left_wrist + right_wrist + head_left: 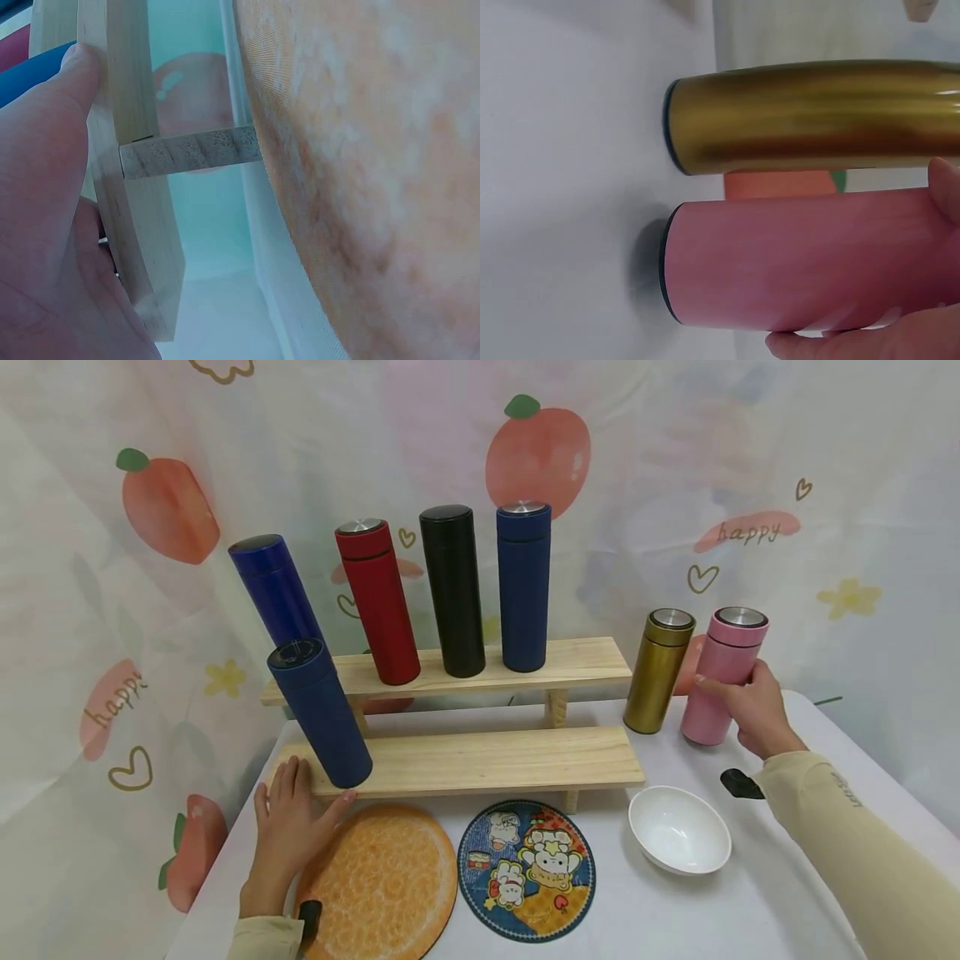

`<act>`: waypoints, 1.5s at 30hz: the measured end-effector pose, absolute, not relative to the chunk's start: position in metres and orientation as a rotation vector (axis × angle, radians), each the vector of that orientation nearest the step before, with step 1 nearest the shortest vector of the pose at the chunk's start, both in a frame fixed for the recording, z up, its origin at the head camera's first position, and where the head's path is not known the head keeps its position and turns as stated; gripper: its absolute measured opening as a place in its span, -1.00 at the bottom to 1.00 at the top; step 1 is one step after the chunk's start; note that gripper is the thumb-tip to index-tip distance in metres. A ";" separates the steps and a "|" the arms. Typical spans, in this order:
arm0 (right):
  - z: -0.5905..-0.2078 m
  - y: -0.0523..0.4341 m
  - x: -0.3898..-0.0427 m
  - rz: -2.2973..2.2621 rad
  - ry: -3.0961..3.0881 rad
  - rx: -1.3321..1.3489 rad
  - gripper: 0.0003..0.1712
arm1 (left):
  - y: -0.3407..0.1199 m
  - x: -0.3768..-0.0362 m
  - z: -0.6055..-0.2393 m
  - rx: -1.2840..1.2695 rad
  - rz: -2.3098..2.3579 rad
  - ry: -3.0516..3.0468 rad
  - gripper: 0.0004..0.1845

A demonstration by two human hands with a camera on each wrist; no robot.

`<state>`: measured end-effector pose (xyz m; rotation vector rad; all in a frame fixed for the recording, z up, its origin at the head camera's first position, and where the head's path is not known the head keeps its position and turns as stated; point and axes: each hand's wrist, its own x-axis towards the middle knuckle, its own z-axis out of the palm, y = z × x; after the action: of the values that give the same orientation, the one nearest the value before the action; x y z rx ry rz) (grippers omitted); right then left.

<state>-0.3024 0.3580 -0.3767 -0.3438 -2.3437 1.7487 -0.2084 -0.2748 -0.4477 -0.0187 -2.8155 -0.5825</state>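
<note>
My right hand (pixel 759 710) grips a pink thermos (pixel 723 672) by its middle, with the thumb on the near-left side. In the right wrist view the pink thermos (pixel 795 262) shows a dark base with a shadow beside it; whether it touches the table is hard to tell. A gold thermos (pixel 658 672) stands just left of it. My left hand (pixel 288 827) rests at the left end of the lower wooden shelf (pixel 495 760), fingers extended. Its thumb lies by the foot of a dark blue thermos (pixel 322 718), which stands on that shelf.
On the upper shelf (pixel 585 662) stand a red thermos (pixel 381 606), a black thermos (pixel 453 593), a blue thermos (pixel 523 589) and a glossy blue thermos (pixel 276 589). In front lie an orange round mat (pixel 382 881) and a cartoon-print mat (pixel 525 872); a white bowl (pixel 678 831) sits right.
</note>
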 end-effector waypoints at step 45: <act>-0.374 0.372 -0.327 1.955 -2.145 -0.079 0.08 | -0.274 -0.207 -0.444 0.011 -0.590 -2.859 0.19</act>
<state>-0.3271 0.3718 -0.3742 -0.0785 -2.1451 1.9549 -0.2075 -0.2739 -0.4440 0.0108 -2.8592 -0.5899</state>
